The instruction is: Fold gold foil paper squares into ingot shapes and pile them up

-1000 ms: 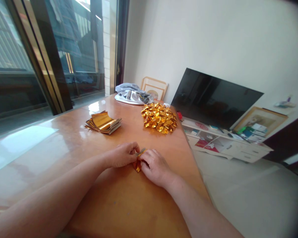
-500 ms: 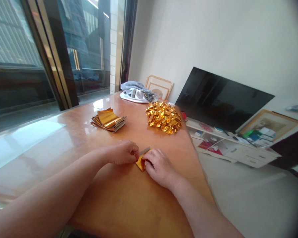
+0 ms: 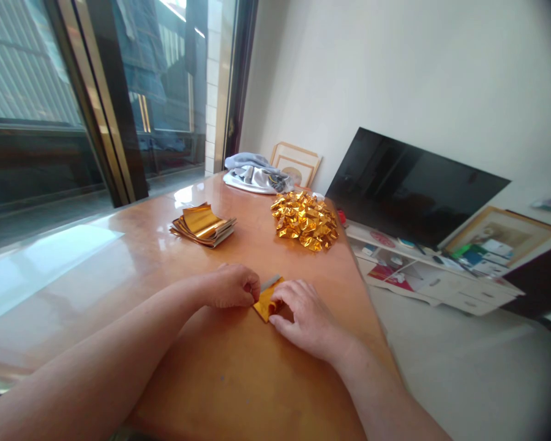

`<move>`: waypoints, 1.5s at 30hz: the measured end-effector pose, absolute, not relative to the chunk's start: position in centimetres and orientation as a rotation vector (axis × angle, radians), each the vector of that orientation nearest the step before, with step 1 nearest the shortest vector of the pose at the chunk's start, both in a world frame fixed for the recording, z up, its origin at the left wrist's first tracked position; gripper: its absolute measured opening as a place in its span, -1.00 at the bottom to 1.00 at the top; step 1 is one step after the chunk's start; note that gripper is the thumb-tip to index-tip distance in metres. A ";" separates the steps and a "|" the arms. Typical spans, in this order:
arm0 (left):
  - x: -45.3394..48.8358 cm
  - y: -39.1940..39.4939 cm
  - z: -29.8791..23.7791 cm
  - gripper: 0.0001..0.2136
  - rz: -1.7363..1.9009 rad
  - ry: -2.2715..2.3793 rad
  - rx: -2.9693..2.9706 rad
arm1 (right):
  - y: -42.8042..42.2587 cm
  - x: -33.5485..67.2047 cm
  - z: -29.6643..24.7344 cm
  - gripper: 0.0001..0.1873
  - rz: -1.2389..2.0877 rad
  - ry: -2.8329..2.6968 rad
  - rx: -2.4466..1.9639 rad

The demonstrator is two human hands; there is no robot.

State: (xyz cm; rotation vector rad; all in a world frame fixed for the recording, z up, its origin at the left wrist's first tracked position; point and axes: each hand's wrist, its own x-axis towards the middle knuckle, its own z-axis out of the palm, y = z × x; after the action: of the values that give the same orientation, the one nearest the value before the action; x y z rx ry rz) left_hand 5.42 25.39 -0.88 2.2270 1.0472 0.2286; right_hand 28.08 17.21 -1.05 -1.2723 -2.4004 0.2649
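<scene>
A sheet of gold foil paper [image 3: 265, 301], partly folded with a grey strip along its far edge, lies on the wooden table. My left hand [image 3: 233, 286] is closed, its fingertips pinching the left edge of the sheet. From the right, the curled fingers of my right hand [image 3: 303, 312] hold the folded-over side, with the thumb at the near edge. Part of the paper is hidden under the right fingers. Beyond my left hand sits a stack of gold foil paper [image 3: 202, 223]. A heap of folded gold foil pieces [image 3: 305, 220] stands beyond my right hand.
The glossy wooden table [image 3: 239, 380] has its right edge beside my right forearm. At its far end lie folded cloths [image 3: 252, 173], with a framed picture [image 3: 296, 162] behind. Glass sliding doors [image 3: 165, 92] are on the left, a television [image 3: 413, 187] on the right.
My right thumb has moved away from the fingers, and more gold paper shows between my hands. The left hand keeps its pinch. The view has shifted slightly.
</scene>
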 end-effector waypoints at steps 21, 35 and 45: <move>5.5 25.2 -0.4 -0.81 0.182 1.069 2.304 | 17.4 28.1 -1.1 -0.89 0.260 -2.447 -1.225; 5.5 25.2 -0.4 -0.83 0.139 1.107 2.375 | 17.8 28.0 -2.0 -0.84 0.100 -2.518 -1.202; 5.7 25.1 -0.4 -0.81 0.132 1.119 2.351 | 17.2 27.8 -1.2 -0.89 0.072 -2.538 -1.234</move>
State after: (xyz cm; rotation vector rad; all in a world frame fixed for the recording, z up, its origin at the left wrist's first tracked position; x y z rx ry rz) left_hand 5.67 25.10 -0.43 2.3512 1.1195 0.1316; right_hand 27.80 17.21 -1.23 -1.2339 -2.5383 0.0722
